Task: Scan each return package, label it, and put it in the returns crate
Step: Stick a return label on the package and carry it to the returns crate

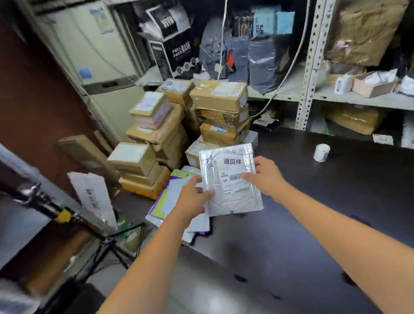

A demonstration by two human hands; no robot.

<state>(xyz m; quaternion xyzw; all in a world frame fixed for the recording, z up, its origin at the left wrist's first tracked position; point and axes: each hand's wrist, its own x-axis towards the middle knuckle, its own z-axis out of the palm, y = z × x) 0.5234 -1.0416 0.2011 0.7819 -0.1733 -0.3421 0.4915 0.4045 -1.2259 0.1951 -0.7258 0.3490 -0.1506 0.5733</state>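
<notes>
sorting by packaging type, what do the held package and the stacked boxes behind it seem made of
The package looks like glossy silvery plastic or foil film: it crinkles and glints, with paper labels stuck on. The stacked boxes look like matte brown cardboard, some bound with shiny tape.

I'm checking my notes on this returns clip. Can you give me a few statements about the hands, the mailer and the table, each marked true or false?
1. The left hand and right hand both hold the mailer. True.
2. The mailer bears no label. False: a barcode label is on its face.
3. The right hand holds the white roll. False: the roll stands on the table, apart from that hand.
4. Cardboard boxes are stacked beyond the mailer. True.
</notes>
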